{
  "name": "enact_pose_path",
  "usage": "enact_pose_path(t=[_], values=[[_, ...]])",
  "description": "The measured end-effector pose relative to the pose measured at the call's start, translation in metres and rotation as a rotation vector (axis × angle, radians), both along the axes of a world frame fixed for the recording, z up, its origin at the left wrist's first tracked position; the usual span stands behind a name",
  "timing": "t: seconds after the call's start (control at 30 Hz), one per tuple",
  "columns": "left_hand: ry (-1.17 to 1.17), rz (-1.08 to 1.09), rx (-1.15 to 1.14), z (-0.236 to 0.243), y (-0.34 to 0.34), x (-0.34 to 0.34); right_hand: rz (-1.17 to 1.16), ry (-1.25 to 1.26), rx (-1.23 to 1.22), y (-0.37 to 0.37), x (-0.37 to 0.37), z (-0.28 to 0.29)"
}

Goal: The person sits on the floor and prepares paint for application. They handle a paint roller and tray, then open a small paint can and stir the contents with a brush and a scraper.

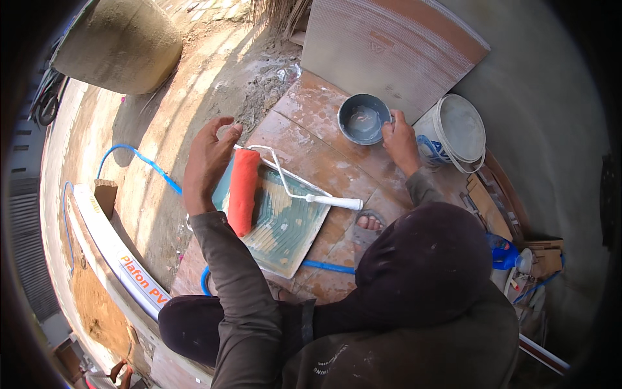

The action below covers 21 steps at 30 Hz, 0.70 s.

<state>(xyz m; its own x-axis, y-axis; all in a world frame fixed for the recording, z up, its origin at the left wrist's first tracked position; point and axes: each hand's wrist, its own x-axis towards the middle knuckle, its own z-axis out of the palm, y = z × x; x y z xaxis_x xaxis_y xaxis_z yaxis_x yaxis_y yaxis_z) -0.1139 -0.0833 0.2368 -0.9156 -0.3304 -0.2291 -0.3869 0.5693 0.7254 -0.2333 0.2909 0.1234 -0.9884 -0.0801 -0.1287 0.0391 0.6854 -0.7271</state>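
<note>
My right hand (400, 144) grips a dark grey cup (364, 120) with pale residue inside, above the tiled floor (301, 107). My left hand (208, 155) is raised with its fingers curved and apart, just left of the red paint roller (243, 194); nothing shows in it. The roller lies in a paint tray (288, 240) streaked with grey-green, its white handle (335, 202) across the right rim. A white bucket with a lid (466, 129) stands right of my right hand. My sandalled foot (368, 222) shows beside the tray.
A blue hose (139, 155) runs around the tray. Long white panels (120, 249) lie at left, a concrete cylinder (120, 45) stands upper left. A large board (389, 58) is at the back; wood scraps (547, 259) and a blue container (502, 253) sit by the right wall.
</note>
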Motion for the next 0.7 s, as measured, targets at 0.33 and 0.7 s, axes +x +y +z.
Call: enact_pose_path(t=[0.33,0.7], values=[[0.092,-0.135,0.473,-0.093,0.088,-0.031,0.260,0.257,-0.189,-0.027,-0.010,0.036],[0.217,0.018,1.128,-0.095,0.101,-0.047,0.350,0.154,-0.394,-0.039,-0.011,0.075]])
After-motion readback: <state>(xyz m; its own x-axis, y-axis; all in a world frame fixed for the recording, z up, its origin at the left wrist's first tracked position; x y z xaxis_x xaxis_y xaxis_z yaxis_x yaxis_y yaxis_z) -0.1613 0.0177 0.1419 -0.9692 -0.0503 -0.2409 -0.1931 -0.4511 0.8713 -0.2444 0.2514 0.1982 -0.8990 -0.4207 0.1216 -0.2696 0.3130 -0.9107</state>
